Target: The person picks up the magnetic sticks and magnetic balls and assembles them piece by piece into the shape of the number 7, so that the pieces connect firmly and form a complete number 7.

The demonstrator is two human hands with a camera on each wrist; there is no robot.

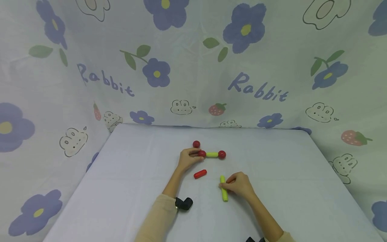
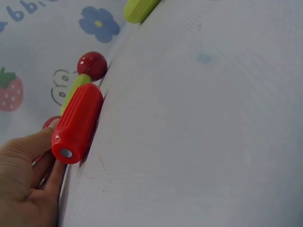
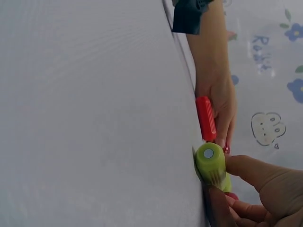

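Note:
My left hand (image 1: 185, 159) grips a red ball (image 1: 202, 154) at the left end of a joined piece. In that piece a yellow-green rod (image 1: 212, 154) links the gripped ball to a second red ball (image 1: 222, 154). With thumb and fingers, my right hand (image 1: 241, 185) pinches a longer-looking yellow-green rod (image 1: 224, 195) nearer the front. The right wrist view shows a silver disc in the end of this pinched rod (image 3: 209, 155). Between the hands lies a short red rod (image 1: 200, 174), touched by neither; the left wrist view shows its ridged side (image 2: 78, 123).
A loose red ball (image 1: 196, 144) sits just behind the left hand's fingers. Everything lies on a white-covered table (image 1: 136, 188). A printed cloth (image 1: 193, 84) with flowers and rabbits hangs behind the table and along its sides.

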